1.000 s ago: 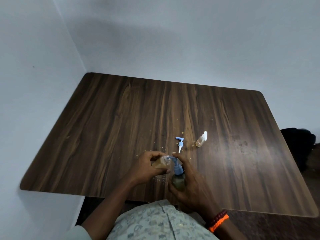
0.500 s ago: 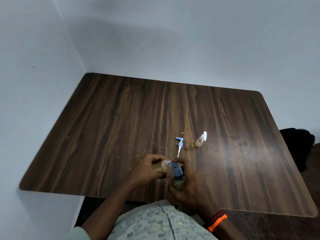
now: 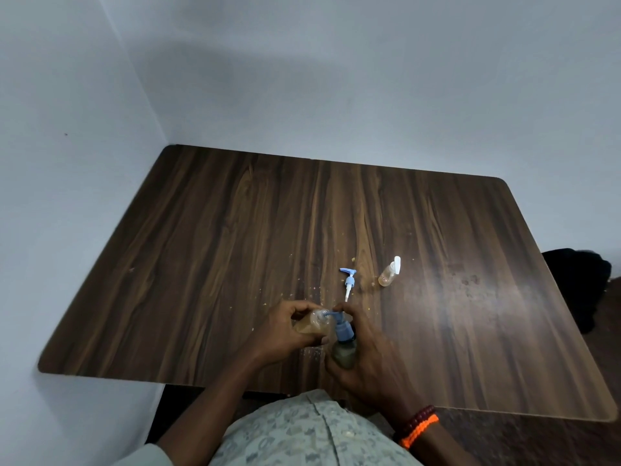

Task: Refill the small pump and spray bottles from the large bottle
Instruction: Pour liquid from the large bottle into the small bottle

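Note:
My left hand point(image 3: 280, 331) grips a small clear bottle point(image 3: 311, 326) of amber liquid, tilted on its side with its open mouth toward the right. My right hand point(image 3: 366, 361) holds the large greenish bottle point(image 3: 344, 353) with a blue pump head point(image 3: 342, 326); the pump's nozzle sits at the small bottle's mouth. A loose blue-and-white pump top point(image 3: 348, 282) lies on the table beyond my hands. A small spray bottle point(image 3: 389, 272) with a white cap and amber liquid lies to its right.
The dark wood table point(image 3: 201, 247) stands in a corner of pale walls, with crumbs scattered near my hands. A black object point(image 3: 574, 280) sits past the table's right edge. An orange and dark bead bracelet point(image 3: 418, 428) is on my right wrist.
Both hands with their bottles have shifted slightly toward the table's near edge. The pump nozzle stays at the small bottle's mouth.

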Motion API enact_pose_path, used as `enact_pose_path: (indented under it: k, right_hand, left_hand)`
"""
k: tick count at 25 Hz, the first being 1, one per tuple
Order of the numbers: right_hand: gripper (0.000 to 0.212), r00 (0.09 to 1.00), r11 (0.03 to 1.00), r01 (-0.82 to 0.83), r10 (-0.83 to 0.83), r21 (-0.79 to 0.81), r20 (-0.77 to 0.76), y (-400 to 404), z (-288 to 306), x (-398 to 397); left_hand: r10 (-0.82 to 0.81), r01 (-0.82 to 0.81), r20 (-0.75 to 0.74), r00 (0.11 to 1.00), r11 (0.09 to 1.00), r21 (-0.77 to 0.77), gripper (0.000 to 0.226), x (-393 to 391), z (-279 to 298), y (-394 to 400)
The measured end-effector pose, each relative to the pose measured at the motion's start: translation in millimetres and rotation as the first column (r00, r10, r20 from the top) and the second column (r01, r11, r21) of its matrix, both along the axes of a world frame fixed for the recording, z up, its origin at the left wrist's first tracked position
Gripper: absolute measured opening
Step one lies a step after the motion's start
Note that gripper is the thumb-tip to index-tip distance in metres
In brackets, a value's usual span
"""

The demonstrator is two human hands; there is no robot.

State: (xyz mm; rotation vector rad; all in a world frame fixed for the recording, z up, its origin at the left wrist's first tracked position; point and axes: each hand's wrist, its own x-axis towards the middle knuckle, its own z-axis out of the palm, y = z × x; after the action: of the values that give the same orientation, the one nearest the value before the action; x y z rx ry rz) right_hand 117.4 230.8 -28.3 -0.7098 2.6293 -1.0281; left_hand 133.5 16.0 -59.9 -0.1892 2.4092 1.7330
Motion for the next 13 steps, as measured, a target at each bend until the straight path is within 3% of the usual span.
enact_pose_path:
  k: [5,13]
  right_hand:
    - [0.090,0.998,0.997,-0.061,0.060,-0.037,-0.015,-4.2,-2.3,-0.2]
    - [0.082,0.999,0.997,-0.042,0.043,-0.062,0.003,-7.0,-3.2,0.8]
  left_hand:
    - [0.040,-0.040,0.002,0.999,0.999,0.009,0.044,-2.1,3.8,-2.5]
    - [0.051,-0.051,0.006,0.999,0.998,0.024,0.045,-3.8,2.0,-1.2]
